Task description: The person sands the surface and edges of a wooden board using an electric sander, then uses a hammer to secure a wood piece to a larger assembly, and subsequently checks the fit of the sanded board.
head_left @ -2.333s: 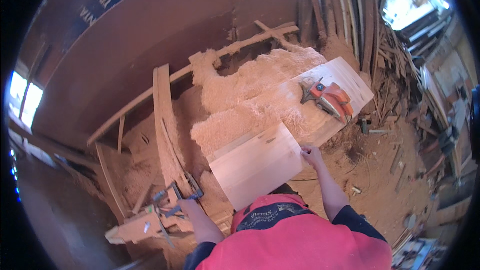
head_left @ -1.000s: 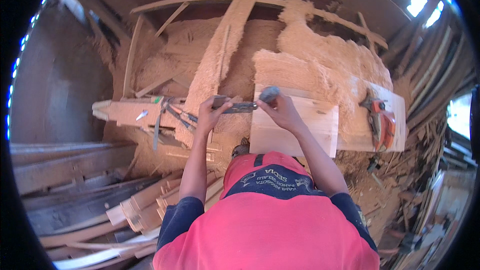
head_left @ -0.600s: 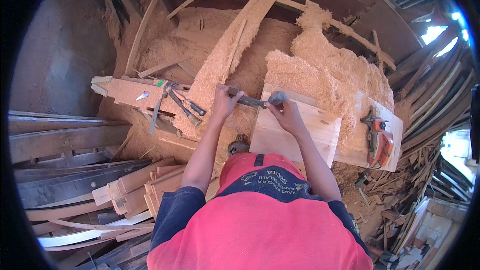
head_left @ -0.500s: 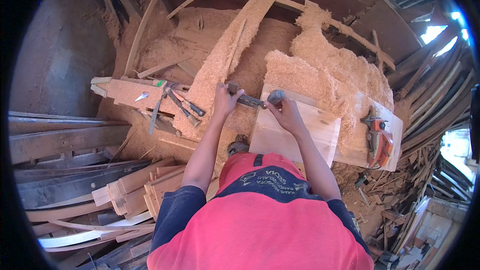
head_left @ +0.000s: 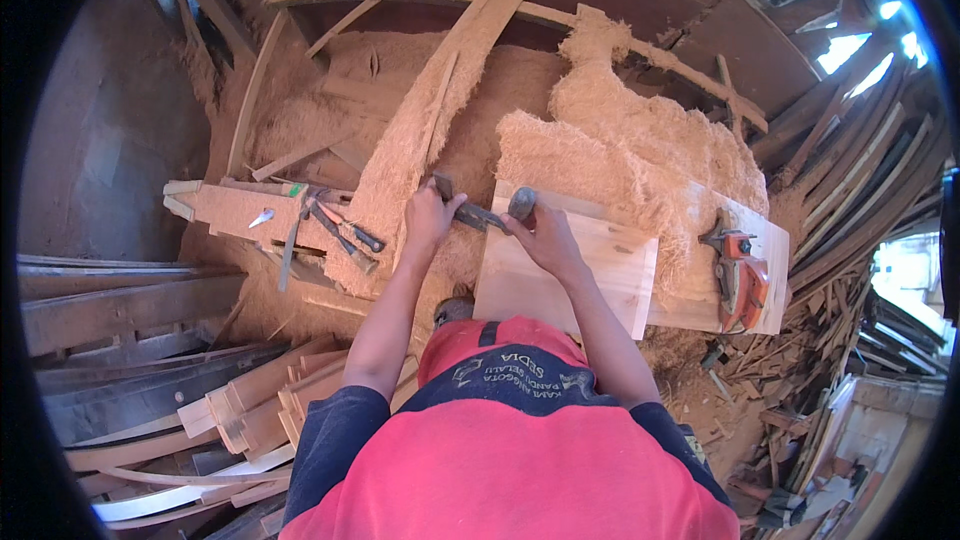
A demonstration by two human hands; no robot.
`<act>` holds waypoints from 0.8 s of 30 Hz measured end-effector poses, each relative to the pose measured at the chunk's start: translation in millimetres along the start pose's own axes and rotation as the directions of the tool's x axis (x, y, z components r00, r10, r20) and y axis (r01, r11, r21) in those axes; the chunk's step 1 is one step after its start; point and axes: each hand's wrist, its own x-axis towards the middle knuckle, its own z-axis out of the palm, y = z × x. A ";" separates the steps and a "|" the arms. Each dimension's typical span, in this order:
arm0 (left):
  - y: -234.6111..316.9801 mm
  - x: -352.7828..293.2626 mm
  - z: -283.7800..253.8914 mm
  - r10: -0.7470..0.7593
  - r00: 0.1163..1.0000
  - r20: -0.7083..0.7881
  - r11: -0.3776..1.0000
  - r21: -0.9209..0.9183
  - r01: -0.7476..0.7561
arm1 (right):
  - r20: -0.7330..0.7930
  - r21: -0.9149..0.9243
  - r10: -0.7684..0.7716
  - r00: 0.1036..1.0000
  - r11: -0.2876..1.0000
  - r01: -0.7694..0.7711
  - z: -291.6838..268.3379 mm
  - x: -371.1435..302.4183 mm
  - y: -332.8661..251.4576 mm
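Shavings heap [head_left: 640, 130]: beyond the pale panel [head_left: 575, 265], its near fringe over the far edge.
Pale panel: flat, just ahead of the body, presumably for easy reach.
Orange planer [head_left: 741, 280]: on a board [head_left: 685, 305] right of the panel, perhaps parked there to spare the panel's face.
Handled tools [head_left: 340, 232]: left of the panel, bunched, probably to stay handy.
Dark bar tool [head_left: 474, 214]: above the panel's far left corner; whether it touches, I cannot tell.
Right hand [head_left: 545, 240]: fingers closed round the bar tool's knobbed end, over the panel.
Left hand [head_left: 428, 220]: gripping the other end, left of the panel; the two-ended hold seems meant to steady it.
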 end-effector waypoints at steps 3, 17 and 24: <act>-1.0 -5.1 12.8 0.023 1.000 -0.008 0.998 -0.063 -0.023 | 0.036 0.010 0.001 0.999 1.000 -0.001 -10.2 -4.3 4.8; 70.5 -26.7 30.7 0.017 0.972 0.233 0.990 0.133 -0.049 | -0.020 0.214 -0.036 0.999 0.976 0.040 -90.6 -37.9 9.3; 70.9 -29.2 34.5 0.051 0.982 0.182 0.980 0.179 -0.084 | -0.262 -0.393 0.153 0.953 0.885 -0.251 -77.0 -39.5 -18.3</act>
